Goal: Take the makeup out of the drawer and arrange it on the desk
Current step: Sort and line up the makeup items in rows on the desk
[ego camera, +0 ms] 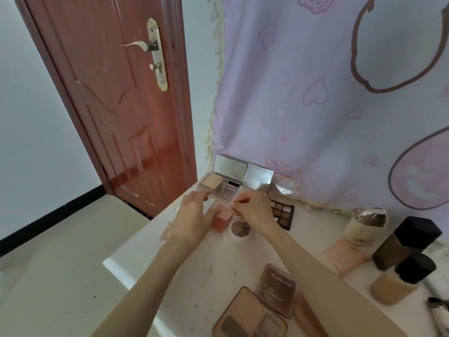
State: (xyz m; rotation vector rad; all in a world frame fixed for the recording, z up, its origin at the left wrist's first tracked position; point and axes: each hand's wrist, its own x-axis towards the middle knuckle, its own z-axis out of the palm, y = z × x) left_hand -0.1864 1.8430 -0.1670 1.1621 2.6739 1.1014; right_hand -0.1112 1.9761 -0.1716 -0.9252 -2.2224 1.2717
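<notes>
Both hands work at the far left corner of the white desk (218,271). My left hand (194,215) lies over a clear-cased pink blush palette (222,218), fingers slightly bent on its lid. At the palette's right edge, my right hand (255,209) pinches the clear lid with fingertips. Behind them stand an open powder compact (218,177) and a second mirrored compact (258,177) against the cloth. A brown eyeshadow palette (283,212) lies to the right, a round white jar (240,231) just in front. The drawer is out of view.
Near me lie two closed brown palettes (277,287) (247,314). At right stand a beige cup (364,227), two foundation bottles with black caps (403,246) (401,278) and a pink cloth (342,257). A lilac heart-print cloth (315,105) hangs behind; a red door (116,93) is at left.
</notes>
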